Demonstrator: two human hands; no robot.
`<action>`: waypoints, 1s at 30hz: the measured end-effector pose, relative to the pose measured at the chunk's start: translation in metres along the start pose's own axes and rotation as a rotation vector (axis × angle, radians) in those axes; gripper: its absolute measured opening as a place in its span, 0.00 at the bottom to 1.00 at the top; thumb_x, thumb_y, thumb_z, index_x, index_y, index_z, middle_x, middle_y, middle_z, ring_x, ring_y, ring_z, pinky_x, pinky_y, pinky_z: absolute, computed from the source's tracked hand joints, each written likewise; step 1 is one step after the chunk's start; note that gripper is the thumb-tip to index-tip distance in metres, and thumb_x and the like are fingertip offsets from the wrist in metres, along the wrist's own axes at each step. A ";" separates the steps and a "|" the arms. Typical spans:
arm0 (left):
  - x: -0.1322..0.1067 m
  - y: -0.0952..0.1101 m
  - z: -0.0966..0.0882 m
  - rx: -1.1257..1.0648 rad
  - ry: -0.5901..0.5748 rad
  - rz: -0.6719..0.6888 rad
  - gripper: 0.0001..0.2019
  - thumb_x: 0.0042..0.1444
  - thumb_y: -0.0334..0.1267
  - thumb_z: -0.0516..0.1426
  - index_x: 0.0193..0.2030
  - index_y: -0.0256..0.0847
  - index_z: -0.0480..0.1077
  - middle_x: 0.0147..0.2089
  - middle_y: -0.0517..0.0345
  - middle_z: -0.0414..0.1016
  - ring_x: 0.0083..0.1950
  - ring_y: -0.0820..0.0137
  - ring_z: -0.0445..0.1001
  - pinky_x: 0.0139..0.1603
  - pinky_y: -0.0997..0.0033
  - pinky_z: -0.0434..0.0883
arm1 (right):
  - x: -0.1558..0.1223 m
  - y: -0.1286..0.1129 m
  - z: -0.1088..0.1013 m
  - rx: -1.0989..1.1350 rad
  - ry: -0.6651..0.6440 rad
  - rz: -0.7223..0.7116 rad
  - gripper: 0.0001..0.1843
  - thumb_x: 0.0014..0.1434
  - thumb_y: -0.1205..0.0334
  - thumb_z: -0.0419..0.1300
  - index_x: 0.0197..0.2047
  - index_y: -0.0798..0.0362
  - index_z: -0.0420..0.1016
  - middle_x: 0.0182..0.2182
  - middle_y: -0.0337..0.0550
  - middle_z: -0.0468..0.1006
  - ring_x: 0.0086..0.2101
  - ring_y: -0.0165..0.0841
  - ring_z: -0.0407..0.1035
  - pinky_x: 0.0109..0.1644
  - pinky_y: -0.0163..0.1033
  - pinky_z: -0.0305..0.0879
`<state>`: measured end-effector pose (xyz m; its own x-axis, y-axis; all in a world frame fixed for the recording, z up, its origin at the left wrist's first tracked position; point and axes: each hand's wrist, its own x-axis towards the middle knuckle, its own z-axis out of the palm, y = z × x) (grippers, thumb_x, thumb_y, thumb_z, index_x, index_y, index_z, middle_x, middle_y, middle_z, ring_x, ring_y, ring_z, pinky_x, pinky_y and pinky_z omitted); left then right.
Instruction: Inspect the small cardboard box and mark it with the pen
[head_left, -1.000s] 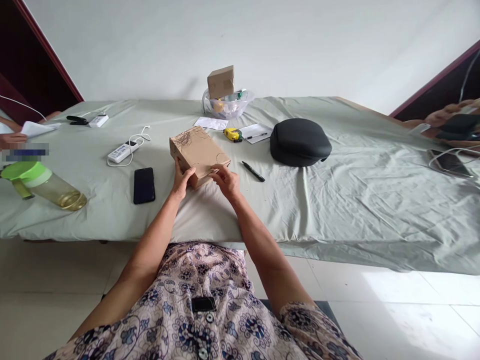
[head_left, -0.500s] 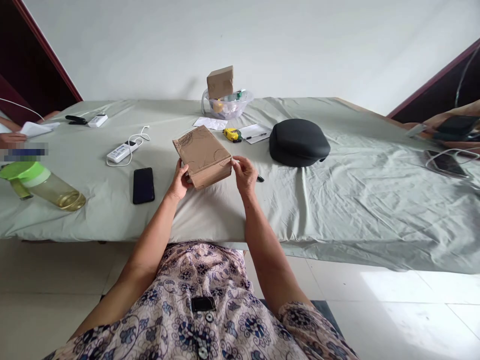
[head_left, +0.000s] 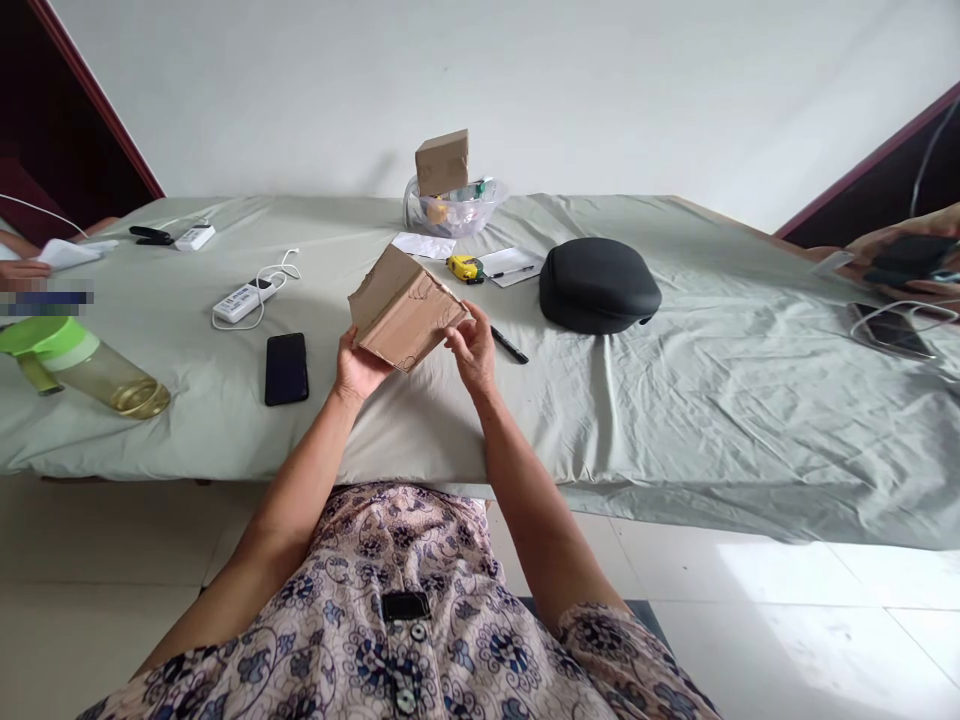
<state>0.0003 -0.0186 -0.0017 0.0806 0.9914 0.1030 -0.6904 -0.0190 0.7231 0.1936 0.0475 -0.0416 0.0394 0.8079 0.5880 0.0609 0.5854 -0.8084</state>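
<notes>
Tilted steeper, the cardboard box [head_left: 405, 308] rests between left hand [head_left: 360, 366] and right hand [head_left: 472, 350].

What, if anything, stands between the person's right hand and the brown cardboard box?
Nothing visible: the right hand is against the edge of the cardboard box, which the left hand supports from below. The black pen lies beyond the right hand, not between them.

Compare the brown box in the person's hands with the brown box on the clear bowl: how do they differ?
The held box is tilted between the left hand and right hand, while the far box sits upright on the clear bowl. The held box bears dark drawn lines; the far box shows none from here. Both are brown cardboard.
</notes>
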 end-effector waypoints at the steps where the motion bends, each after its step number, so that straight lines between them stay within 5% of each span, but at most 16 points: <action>1: -0.001 -0.001 0.002 0.001 0.002 -0.007 0.37 0.54 0.65 0.56 0.63 0.43 0.70 0.67 0.42 0.72 0.70 0.46 0.67 0.60 0.46 0.74 | -0.002 0.001 0.004 -0.009 -0.025 -0.016 0.47 0.57 0.29 0.63 0.71 0.43 0.60 0.34 0.37 0.75 0.29 0.29 0.71 0.32 0.35 0.71; 5: -0.002 -0.003 0.005 0.029 0.000 -0.011 0.41 0.52 0.70 0.54 0.64 0.44 0.69 0.66 0.41 0.72 0.71 0.42 0.66 0.60 0.41 0.73 | -0.013 0.000 0.021 -0.059 -0.117 -0.044 0.67 0.49 0.28 0.69 0.79 0.39 0.35 0.52 0.48 0.75 0.36 0.33 0.75 0.33 0.35 0.72; 11: 0.001 -0.008 -0.004 -0.010 0.005 0.035 0.40 0.51 0.72 0.53 0.63 0.46 0.70 0.67 0.44 0.71 0.70 0.41 0.66 0.59 0.38 0.74 | -0.025 -0.003 0.036 -0.119 -0.232 -0.084 0.76 0.44 0.25 0.69 0.79 0.41 0.27 0.64 0.58 0.66 0.39 0.35 0.74 0.36 0.38 0.74; 20: -0.001 -0.003 -0.003 -0.028 -0.030 -0.093 0.42 0.52 0.72 0.53 0.63 0.41 0.69 0.63 0.37 0.74 0.68 0.39 0.67 0.55 0.38 0.76 | -0.014 -0.001 0.014 -0.075 -0.160 -0.076 0.66 0.48 0.31 0.71 0.78 0.38 0.40 0.58 0.50 0.72 0.41 0.36 0.75 0.42 0.42 0.75; 26: 0.001 -0.004 -0.012 -0.041 -0.066 -0.207 0.41 0.53 0.71 0.54 0.63 0.42 0.69 0.63 0.39 0.74 0.66 0.42 0.71 0.54 0.39 0.78 | -0.003 -0.002 -0.004 -0.015 -0.033 -0.070 0.47 0.59 0.30 0.60 0.74 0.43 0.56 0.50 0.50 0.77 0.38 0.36 0.74 0.41 0.42 0.75; 30: 0.007 -0.008 -0.021 -0.030 -0.017 -0.229 0.41 0.53 0.73 0.54 0.61 0.41 0.71 0.61 0.39 0.76 0.61 0.44 0.75 0.48 0.44 0.80 | -0.002 -0.005 -0.006 0.019 -0.015 -0.115 0.44 0.60 0.28 0.57 0.71 0.44 0.62 0.43 0.47 0.77 0.36 0.36 0.73 0.40 0.43 0.75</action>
<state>-0.0086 -0.0091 -0.0217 0.2495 0.9671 -0.0501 -0.6741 0.2106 0.7080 0.1990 0.0424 -0.0388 0.0178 0.7359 0.6769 0.0455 0.6757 -0.7358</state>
